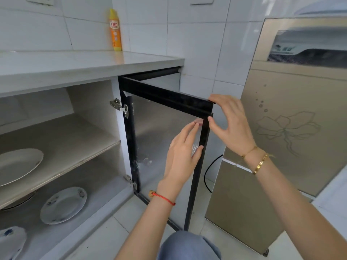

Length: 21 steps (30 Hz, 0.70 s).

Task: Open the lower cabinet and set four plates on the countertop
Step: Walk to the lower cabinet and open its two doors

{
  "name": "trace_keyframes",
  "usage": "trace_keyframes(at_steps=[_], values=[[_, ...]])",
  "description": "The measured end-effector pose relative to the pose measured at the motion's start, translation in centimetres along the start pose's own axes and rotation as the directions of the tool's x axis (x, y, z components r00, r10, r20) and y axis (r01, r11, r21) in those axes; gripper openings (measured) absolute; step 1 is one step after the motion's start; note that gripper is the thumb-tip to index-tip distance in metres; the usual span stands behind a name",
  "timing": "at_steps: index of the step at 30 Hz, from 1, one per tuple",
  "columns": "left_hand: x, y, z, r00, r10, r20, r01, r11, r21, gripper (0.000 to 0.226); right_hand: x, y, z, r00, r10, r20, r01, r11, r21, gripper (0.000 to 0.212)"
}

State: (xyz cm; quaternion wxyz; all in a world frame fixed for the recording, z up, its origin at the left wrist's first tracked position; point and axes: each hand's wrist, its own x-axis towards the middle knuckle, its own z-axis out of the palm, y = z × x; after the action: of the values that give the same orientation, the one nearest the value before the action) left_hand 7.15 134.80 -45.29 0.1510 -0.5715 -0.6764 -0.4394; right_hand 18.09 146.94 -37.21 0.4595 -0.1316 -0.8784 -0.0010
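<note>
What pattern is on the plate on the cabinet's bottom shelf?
White with small blue floral motifs around the rim of the plate, seen in the head view.

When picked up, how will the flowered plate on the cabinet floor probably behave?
The flowered plate looks like glazed ceramic: probably stiff, somewhat slippery and breakable if dropped. It lies flat and shallow, so it should not roll, but its low rim may be hard to grip.
</note>
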Motion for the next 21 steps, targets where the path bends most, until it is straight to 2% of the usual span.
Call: trace_keyframes(at_steps=[5,7,12,21], values=[[2.3,1.3,2.2,0.986,-0.107,0.126,0.113,0.993,-0.036,0.080,0.9,3.0,0.4,0.998,0.071,0.000,-0.070,0.997,-0.028,0.040],[3.1,1.3,2.9,0.982,-0.132,0.135,0.136,0.990,-0.022,0.081,1.2,3.8,0.5,0.997,0.077,0.010,-0.077,0.996,-0.036,0.040],[3.8,0.7,4.0,0.987,-0.111,0.114,0.110,0.994,0.014,0.081,1.5,5.3,1.0,0.997,0.073,0.007,-0.072,0.997,-0.039,0.040],[4.3,0.2,4.4,0.972,-0.127,0.197,0.119,0.991,0.054,0.080,1.6,5.7,1.4,0.994,0.113,-0.006,-0.113,0.994,-0.004,0.039]])
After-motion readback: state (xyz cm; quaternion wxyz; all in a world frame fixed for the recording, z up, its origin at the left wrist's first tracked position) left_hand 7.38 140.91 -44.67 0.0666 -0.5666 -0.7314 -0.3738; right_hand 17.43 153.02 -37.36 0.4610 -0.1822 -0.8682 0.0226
